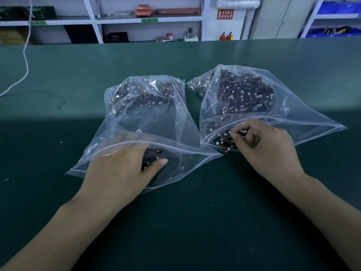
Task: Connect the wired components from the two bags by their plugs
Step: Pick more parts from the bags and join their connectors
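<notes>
Reaching into both bags at once. Left hand [119, 169] is inside the mouth of the left bag [144, 106]; its fingers sit behind the film, blurred, so I can't tell whether they're spread or curled. Thumb is out straight, tip beside a small dark wired component [156, 152] with an orange lead and white plug. Right hand [267, 145] is at the mouth of the right bag [244, 98], fingers curled, fingertips pinching a small part with a white plug [242, 131] from the pile there.

Both bags are clear, thin, crinkly zip-top plastic with a thicker strip along the opening, lying flat side by side, edges touching in the middle. Each holds a heap of small dark board-like pieces with thin yellow/orange wires and tiny white plugs, mostly bunched at the far closed end, a few near the mouths.

Bench [175, 222] is a matte dark green mat, a few pale specks on it. White cable [25, 55] hangs down at far left onto the mat.

Behind: white metal shelving [97, 20] with green label strips, text unreadable. Red-and-white sign [225, 14] with Chinese characters and a down arrow, two red extinguishers [225, 36] below it. Blue bins [336, 8] at far right.
</notes>
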A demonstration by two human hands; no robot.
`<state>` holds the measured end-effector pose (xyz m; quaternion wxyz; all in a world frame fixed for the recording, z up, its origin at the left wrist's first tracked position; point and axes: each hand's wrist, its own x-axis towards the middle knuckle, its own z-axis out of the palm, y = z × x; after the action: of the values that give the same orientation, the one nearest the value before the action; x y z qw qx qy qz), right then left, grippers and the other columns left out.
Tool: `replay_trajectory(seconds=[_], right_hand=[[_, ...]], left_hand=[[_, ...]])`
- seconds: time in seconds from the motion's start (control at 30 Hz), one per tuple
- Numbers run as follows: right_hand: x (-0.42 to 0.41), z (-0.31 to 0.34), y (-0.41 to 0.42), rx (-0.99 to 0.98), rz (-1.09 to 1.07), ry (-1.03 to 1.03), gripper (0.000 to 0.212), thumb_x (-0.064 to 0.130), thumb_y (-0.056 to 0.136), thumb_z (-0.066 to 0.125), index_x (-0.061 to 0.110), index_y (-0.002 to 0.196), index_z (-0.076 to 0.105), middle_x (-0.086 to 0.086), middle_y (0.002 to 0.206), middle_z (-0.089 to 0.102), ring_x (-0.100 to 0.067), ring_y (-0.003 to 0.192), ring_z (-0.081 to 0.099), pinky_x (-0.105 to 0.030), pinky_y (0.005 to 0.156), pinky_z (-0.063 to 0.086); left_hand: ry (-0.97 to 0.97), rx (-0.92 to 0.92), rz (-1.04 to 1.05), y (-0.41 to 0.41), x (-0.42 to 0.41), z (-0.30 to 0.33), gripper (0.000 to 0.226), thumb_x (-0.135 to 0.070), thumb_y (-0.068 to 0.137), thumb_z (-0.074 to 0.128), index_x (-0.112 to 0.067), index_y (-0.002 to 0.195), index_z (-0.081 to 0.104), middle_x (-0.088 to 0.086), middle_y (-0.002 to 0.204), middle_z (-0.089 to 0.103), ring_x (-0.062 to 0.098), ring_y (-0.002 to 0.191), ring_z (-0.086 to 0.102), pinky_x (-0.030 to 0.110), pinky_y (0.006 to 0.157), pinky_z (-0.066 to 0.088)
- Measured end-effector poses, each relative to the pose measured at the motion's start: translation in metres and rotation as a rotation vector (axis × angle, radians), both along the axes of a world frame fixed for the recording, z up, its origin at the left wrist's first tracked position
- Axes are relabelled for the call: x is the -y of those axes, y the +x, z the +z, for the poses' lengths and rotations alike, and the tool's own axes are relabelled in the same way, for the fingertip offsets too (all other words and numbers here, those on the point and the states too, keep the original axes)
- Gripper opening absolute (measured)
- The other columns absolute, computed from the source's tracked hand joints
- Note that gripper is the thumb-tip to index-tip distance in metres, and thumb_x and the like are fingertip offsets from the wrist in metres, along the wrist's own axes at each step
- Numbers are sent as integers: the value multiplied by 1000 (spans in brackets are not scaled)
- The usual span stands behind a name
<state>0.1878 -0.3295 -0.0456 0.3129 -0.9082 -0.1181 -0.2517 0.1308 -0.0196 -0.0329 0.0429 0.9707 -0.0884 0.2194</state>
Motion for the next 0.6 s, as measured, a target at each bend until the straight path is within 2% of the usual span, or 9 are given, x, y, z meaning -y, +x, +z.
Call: replay_trajectory(seconds=[0.13, 0.23, 0.3, 0.43, 0.53, 0.6], right_hand=[[-4, -1, -4, 39, 47, 15, 16, 18, 91, 79, 32, 89, 72, 6, 58, 52, -18, 56, 52, -27, 59, 43], [-9, 0, -8, 67, 97, 41, 15, 17, 92, 78, 31, 92, 73, 5, 58, 51, -15, 54, 49, -27, 58, 43], [-11, 1, -10, 93, 126, 62, 14, 17, 93, 77, 30, 94, 73, 4, 56, 49, -16, 52, 47, -28, 58, 44], [-15, 1, -15, 145, 177, 92, 11, 14, 95, 77, 25, 96, 75, 5, 52, 45, -17, 50, 44, -33, 55, 46], [-19, 0, -18, 153, 225, 106, 8, 13, 95, 77, 21, 97, 76, 4, 52, 44, -18, 49, 44, -38, 53, 45], [-22, 0, -20, 155, 266, 105, 5, 14, 97, 77, 19, 98, 77, 5, 52, 43, -19, 49, 43, -38, 52, 44]], left_hand=[[-56, -87, 33, 1, 0, 2, 40, -77, 88, 56, -46, 108, 72, -22, 99, 71, 13, 101, 69, 28, 70, 41], [-72, -130, 27, 0, 3, 1, 46, -76, 91, 50, -48, 121, 70, -25, 113, 71, 10, 119, 63, 29, 78, 46], [-84, -131, -6, 0, 2, 1, 44, -71, 93, 50, -47, 123, 72, -26, 116, 71, 7, 123, 60, 27, 84, 47], [-64, -120, -118, -2, 5, 5, 23, -51, 97, 60, -42, 111, 77, -22, 101, 73, 10, 103, 68, 25, 71, 45], [-17, -36, -191, -4, 11, 8, 6, -35, 90, 75, -34, 94, 79, -18, 89, 74, 14, 85, 72, 25, 65, 41], [-11, -2, -234, -4, 12, 8, 10, -27, 85, 83, -32, 92, 79, -19, 87, 75, 14, 81, 73, 25, 64, 40]])
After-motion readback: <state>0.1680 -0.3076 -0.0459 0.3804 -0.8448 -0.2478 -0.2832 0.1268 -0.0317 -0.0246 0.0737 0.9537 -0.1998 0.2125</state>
